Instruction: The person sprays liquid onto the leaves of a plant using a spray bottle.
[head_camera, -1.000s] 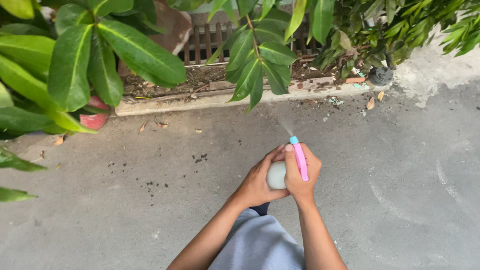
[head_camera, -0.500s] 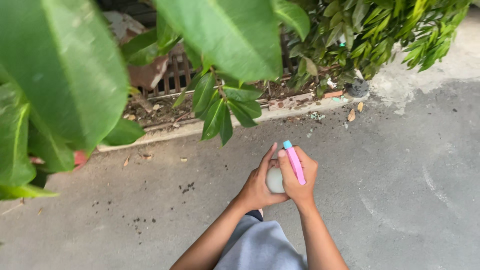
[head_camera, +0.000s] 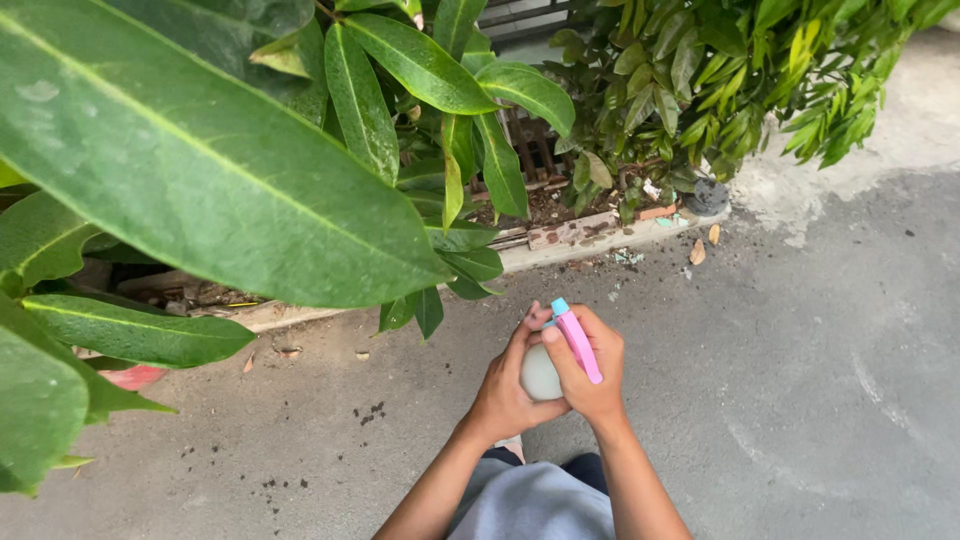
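Both hands are gripping a pale spray bottle (head_camera: 541, 375): left hand (head_camera: 507, 388) cupping its body, right hand (head_camera: 590, 368) wrapping the pink sprayer head (head_camera: 576, 339). Nozzle is pointing at broad leaves (head_camera: 230, 170) just ahead; no mist showing, leaves looking mostly dry, so spraying seems barely begun.

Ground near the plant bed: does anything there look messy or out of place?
Yes. Dark soil crumbs lie scattered on the concrete ground, and dry leaves and small debris sit along the curb. The spray bottle looks intact.

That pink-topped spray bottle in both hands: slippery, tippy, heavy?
The spray bottle looks rounded and smooth, so it would probably roll if laid down on the pavement. The left hand cups its pale body while the right hand wraps the pink head, which hints it is top-heavy. Fill level is hidden, so weight is unclear.
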